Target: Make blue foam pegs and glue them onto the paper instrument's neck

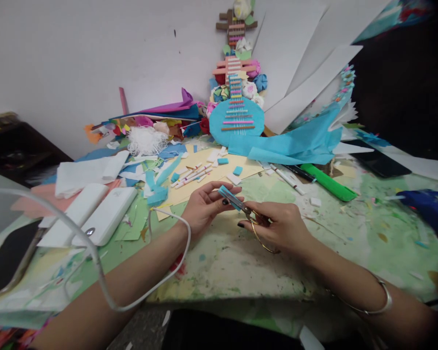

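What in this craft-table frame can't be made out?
Head view only:
- Scissors: the blades are partly hidden by the blue piece and the handles by the right hand.
- Dark slab: cut off by the left edge.
- Blue object: blurred near the right edge, identity unclear.
- Markers: labels too small.

Craft workspace, likely a home or hobby paper-craft table. Paint-stained tabletop (241, 262) littered with paper scraps (156, 170), markers (191, 175), a green cutter (328, 183), blue glue gun (428, 204). Finished paper guitar (237, 114) with paper flowers (253, 82) leans on plain white wall (76, 58). White card sheets (306, 78) stacked behind.
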Motion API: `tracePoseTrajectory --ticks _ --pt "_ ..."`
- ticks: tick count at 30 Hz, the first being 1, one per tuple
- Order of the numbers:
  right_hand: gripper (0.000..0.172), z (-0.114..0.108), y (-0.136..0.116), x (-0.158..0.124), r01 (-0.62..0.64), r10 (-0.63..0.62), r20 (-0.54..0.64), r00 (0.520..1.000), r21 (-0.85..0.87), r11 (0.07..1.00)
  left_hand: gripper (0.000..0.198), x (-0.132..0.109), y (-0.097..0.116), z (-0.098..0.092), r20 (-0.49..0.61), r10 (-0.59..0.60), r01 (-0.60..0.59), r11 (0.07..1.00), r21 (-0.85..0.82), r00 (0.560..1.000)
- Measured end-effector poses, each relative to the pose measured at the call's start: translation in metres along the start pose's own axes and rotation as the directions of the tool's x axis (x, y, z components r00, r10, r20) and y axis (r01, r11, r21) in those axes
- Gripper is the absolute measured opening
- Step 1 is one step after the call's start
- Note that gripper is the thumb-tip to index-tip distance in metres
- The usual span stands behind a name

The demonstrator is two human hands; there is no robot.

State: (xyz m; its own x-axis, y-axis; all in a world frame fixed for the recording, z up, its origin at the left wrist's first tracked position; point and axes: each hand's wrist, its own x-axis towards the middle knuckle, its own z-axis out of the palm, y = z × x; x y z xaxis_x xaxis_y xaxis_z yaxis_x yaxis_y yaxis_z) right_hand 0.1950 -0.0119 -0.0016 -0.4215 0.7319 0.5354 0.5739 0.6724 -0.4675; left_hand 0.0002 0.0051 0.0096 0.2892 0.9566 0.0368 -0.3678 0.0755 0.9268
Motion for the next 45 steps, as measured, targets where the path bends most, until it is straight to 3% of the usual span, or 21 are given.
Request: tracePoseTrajectory --ticks 14,23,31,38,45 --pt "0.023 0.0003 -0.0006 -0.0016 -0.043 0.043 -0.007 0.999 -0.087 0.995 0.030 0.0004 -0.0038 -0.0027 -0.012 0.010 -0.010 0.999 0.040 1.000" --pt "0.023 -0.0016 -0.0008 0.0018 -0.225 0.230 -0.095 0.969 0.063 0.972 0.026 -0.0013 -0.0001 -0.0014 0.007 0.055 -0.055 0.998 0.013 0.998" --pt "0.032 0.0010 0.0045 0.0044 -0.393 0.415 -0.045 0.909 0.241 0.887 0.030 -0.0028 0.0014 0.0023 0.000 0.056 -0.056 0.998 -0.001 0.998" --pt "0.034 0.0006 0.0003 0.0058 -0.433 0.462 0.039 0.886 0.429 0.793 0.029 -0.0022 0.0001 0.0006 -0.019 0.020 -0.020 1.000 0.001 1.000" --pt "0.034 -0.0002 -0.0011 0.0081 -0.409 0.438 0.135 0.889 0.667 0.623 0.021 -0.0032 0.0002 0.0023 0.052 -0.072 0.071 0.997 0.022 0.996"
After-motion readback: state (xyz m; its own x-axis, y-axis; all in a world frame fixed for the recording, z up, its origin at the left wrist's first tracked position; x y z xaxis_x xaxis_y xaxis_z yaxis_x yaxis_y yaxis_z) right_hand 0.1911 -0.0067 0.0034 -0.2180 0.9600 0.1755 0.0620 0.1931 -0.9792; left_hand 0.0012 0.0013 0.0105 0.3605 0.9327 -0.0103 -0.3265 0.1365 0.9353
